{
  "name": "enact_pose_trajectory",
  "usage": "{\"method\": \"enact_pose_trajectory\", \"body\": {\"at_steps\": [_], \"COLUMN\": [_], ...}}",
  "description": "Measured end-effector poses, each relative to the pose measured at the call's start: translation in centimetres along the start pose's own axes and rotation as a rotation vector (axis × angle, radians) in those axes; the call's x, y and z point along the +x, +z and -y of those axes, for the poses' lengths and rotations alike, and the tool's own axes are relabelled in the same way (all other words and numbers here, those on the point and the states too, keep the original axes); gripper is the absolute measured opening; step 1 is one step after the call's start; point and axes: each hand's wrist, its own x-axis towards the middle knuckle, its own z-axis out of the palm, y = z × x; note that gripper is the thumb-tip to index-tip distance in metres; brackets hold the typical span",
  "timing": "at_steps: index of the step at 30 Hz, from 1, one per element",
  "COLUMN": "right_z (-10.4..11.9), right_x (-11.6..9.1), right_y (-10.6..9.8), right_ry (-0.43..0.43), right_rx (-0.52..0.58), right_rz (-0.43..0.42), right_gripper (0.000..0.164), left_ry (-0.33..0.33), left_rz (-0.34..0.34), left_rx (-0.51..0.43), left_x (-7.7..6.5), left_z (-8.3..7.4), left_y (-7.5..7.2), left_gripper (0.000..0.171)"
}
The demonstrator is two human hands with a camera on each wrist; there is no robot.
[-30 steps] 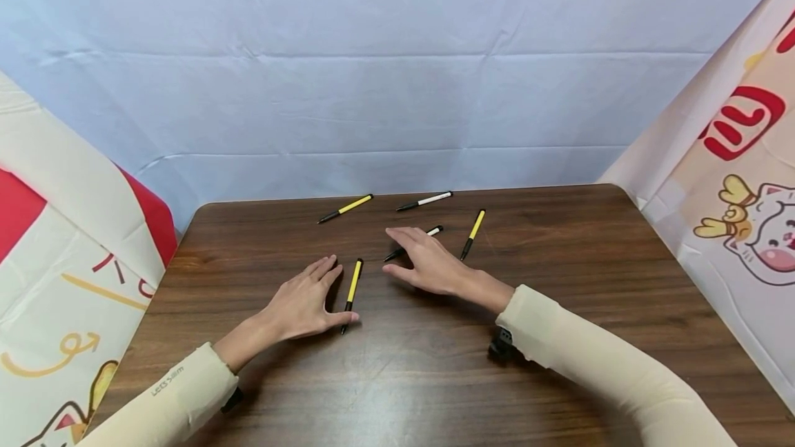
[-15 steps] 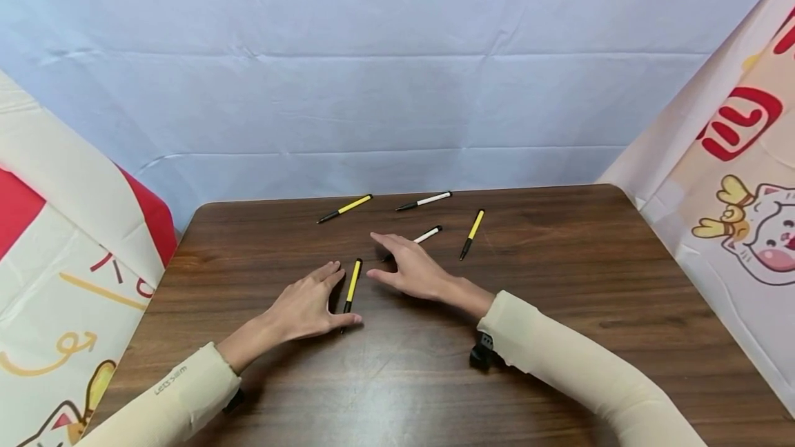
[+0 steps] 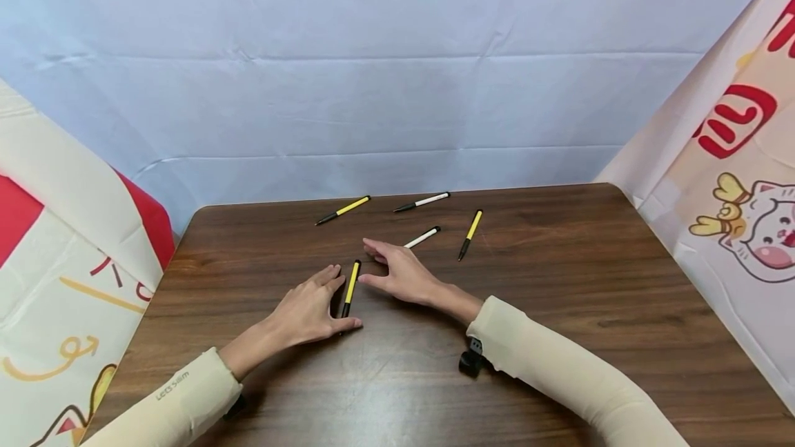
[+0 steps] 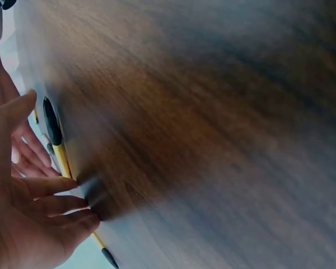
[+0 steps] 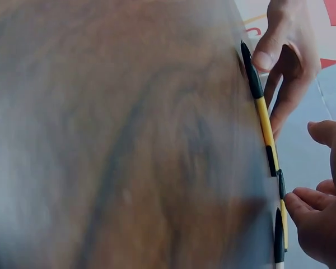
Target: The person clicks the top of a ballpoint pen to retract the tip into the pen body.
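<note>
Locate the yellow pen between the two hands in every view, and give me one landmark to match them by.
Head: pen below centre, slightly left.
Left wrist: pen near the left edge, partly behind the left hand.
Right wrist: pen right of centre, mostly in the upper half.
Shared landmark: the left hand, close by the pen in each.

The left sleeve (image 3: 177, 409) is bearing dark lettering (image 3: 172, 386), reading "Let's" and a blurred word resembling "Slim". The right printed cloth (image 3: 702, 181) is showing illegible red characters (image 3: 720, 145); the left printed cloth (image 3: 37, 319) is carrying a looped yellow arrow (image 3: 66, 362).
</note>
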Motion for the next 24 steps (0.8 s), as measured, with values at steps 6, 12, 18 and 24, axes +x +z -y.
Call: {"method": "enact_pose_trajectory", "body": {"at_steps": [6, 12, 18, 24], "right_z": [0.2, 0.5, 0.8, 0.9], "right_x": [0.2, 0.2, 0.4, 0.7], "right_y": [1.0, 1.4, 1.7, 2.1], "right_ry": [-0.014, 0.028, 0.059, 0.055], "right_rx": [0.007, -0.046, -0.120, -0.185], "right_rz": [0.008, 0.017, 0.008, -0.027], "right_gripper": [0.076, 0.078, 0.077, 0.073], "left_ry": [0.016, 0.021, 0.035, 0.046], "left_rz": [-0.014, -0.004, -0.002, -0.017], "left_rx": [0.012, 0.015, 0.028, 0.013], "left_x": [0.0, 0.0, -0.2, -0.2], "left_z": [-0.1, -0.1, 0.0, 0.2], "left_y": [0.0, 0.0, 0.0, 0.0], "left_gripper": [0.097, 0.094, 0.091, 0.084]}}
